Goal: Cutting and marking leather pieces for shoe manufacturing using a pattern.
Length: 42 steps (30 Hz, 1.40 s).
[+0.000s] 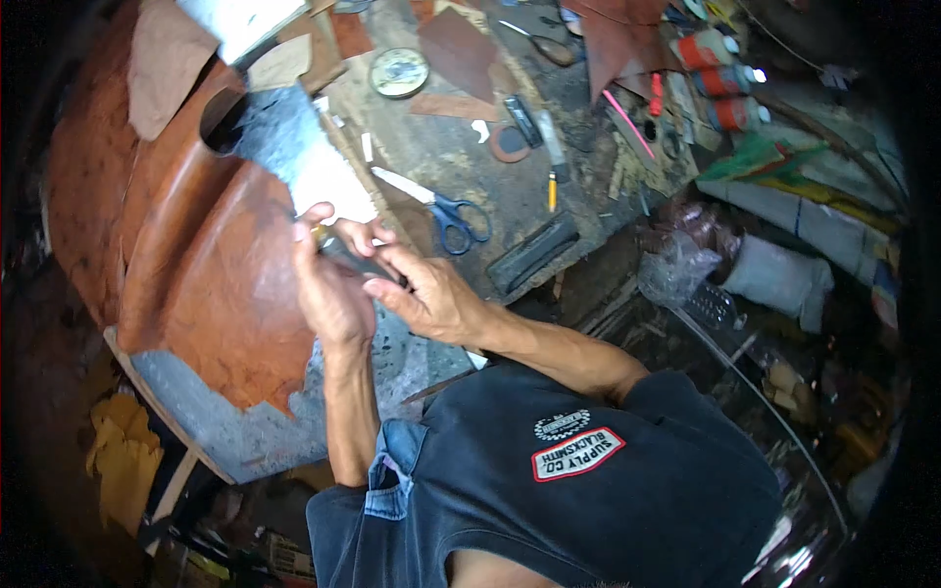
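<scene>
My left hand [335,299] is raised over the edge of the big brown leather sheet [250,338], palm turned inward and fingers bent. A tiny yellowish bit shows by its fingertips, too small to name. Close against it is my right hand [436,299], its thumb and fingers curled toward the left palm. Whatever lies between the two hands is mostly hidden and blurred. Just beyond them, on the worn workbench [436,162], lies a pair of scissors [454,223] with dark blue handles. A bright white patch [328,181] of the work surface shows behind the fingertips.
Around the bench lie a round tin [399,73], leather scraps [458,51], a yellow-ended tool [552,191], a dark oblong block [532,255] and a pink stick [628,123]. Bottles [704,49] with red labels stand at the right. Clear plastic wrapping [676,272] lies beyond the bench edge.
</scene>
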Tool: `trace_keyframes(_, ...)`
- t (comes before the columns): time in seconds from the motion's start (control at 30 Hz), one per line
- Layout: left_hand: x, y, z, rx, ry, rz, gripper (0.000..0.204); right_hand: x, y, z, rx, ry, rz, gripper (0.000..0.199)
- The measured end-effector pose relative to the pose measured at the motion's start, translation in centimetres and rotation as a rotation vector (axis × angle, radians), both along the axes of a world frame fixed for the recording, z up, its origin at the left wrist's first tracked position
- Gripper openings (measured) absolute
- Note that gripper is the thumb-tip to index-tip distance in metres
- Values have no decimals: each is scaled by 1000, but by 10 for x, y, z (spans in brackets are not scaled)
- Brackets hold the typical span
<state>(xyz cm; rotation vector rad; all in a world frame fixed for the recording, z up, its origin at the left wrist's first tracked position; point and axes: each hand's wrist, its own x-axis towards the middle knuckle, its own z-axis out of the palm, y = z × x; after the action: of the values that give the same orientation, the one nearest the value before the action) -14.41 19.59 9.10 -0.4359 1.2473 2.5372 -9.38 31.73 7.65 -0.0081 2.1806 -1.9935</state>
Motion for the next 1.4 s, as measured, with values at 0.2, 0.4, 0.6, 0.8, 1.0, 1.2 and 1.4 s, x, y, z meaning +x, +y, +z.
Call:
trace_keyframes(0.2, 12, 10, -28, -366, -51, -79, 22, -32, 32, -4, -52, 149, -90, 20)
trace_keyframes(0.4, 17, 16, -48, -439, 83, -155, 17, -54, 25, -21, -406, -357, -24, 17)
trace_keyframes(0.6, 43, 6, -58, -629, -45, -301, 16, -110, 73, -51, -77, -112, -434, 16)
trace_keyframes(0.8, 48, -8, -63, -578, -9, -270, 19, -210, 105, -85, 688, -37, -147, 28)
trace_keyframes(1.0, 51, -23, -66, -541, -56, -170, 15, -178, 139, -83, 817, 95, -411, 25)
trace_keyframes(1.2, 56, -24, -77, -511, -64, -185, 17, -115, 142, -67, 1105, -48, 61, 20)
trace_keyframes(1.4, 57, -21, -74, -567, -46, -214, 17, -98, 128, -65, 1186, 72, -67, 23)
